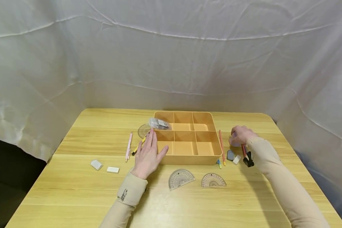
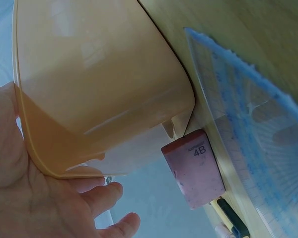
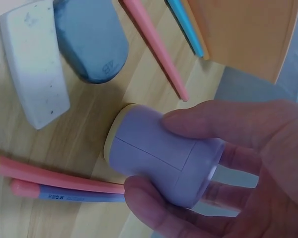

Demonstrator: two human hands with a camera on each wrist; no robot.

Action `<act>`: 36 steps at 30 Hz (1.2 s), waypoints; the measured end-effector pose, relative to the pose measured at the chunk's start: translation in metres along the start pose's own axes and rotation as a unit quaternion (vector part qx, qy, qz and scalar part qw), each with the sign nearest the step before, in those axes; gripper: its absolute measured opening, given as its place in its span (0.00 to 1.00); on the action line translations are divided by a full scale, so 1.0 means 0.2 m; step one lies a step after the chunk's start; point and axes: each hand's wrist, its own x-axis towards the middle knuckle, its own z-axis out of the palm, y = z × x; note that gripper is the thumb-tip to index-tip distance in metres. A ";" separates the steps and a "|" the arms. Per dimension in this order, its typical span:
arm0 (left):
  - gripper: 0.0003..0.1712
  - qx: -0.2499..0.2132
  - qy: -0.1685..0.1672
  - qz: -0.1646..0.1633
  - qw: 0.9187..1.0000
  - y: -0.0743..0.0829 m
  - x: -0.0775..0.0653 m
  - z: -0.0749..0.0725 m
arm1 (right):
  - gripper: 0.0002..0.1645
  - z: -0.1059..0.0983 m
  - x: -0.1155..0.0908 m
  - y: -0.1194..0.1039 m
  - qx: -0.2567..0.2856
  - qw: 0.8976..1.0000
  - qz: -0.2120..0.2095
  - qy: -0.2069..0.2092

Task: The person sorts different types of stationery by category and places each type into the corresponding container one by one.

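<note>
An orange box [image 1: 188, 160] divided into six compartments stands at the back middle of the table. My left hand [image 1: 146, 155], its fingers extended, rests against the box's left side; in the left wrist view the palm touches the rim. A clear plastic case [image 1: 159, 123] with dark contents leans over the back-left compartment. Right of the box, my right hand [image 1: 243, 135] grips a small purple cylinder [image 3: 159, 148] with a yellow rim, thumb on one side and fingers around the other. The cylinder lies sideways, close above the wood; its exact kind is unclear.
Protractors [image 1: 181, 179] lie in front of the box. White erasers [image 1: 112, 170] and a pink pen [image 1: 129, 147] are at left. Near the right hand lie a grey eraser [image 3: 92, 42], a white eraser [image 3: 35, 64], a red pencil [image 1: 221, 145] and a black clip [image 1: 248, 160].
</note>
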 end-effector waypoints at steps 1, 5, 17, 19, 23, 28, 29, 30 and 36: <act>0.47 0.000 0.000 0.000 1.000 0.00 0.00 0.00 | 0.26 0.00 0.00 0.00 -0.004 1.000 -0.004 0.004; 0.47 -0.003 -0.005 -0.002 1.000 0.00 0.00 0.00 | 0.26 -0.01 0.01 0.00 -0.015 0.999 -0.024 0.026; 0.48 0.002 -0.005 -0.003 1.000 0.00 0.00 0.00 | 0.26 -0.13 0.02 -0.12 -0.019 0.996 -0.053 0.064; 0.48 0.002 -0.004 -0.002 1.000 0.00 0.01 0.00 | 0.26 -0.16 0.02 -0.14 -0.022 0.996 -0.057 0.070; 0.48 0.006 -0.001 -0.003 1.000 -0.01 0.01 0.00 | 0.25 -0.23 0.04 -0.21 -0.036 0.993 -0.070 0.083; 0.48 0.004 -0.003 -0.006 1.000 0.00 0.01 0.00 | 0.25 -0.30 0.05 -0.32 -0.048 0.992 -0.074 0.085; 0.48 0.005 -0.003 -0.006 1.000 -0.01 0.01 0.00 | 0.25 -0.31 0.05 -0.35 -0.050 0.992 -0.075 0.084; 0.48 0.004 -0.003 -0.006 1.000 -0.01 0.01 0.00 | 0.25 -0.32 0.06 -0.37 -0.051 0.992 -0.074 0.084; 0.48 0.006 -0.004 -0.007 1.000 -0.01 0.01 0.00 | 0.22 -0.37 0.09 -0.51 -0.052 0.991 -0.083 0.095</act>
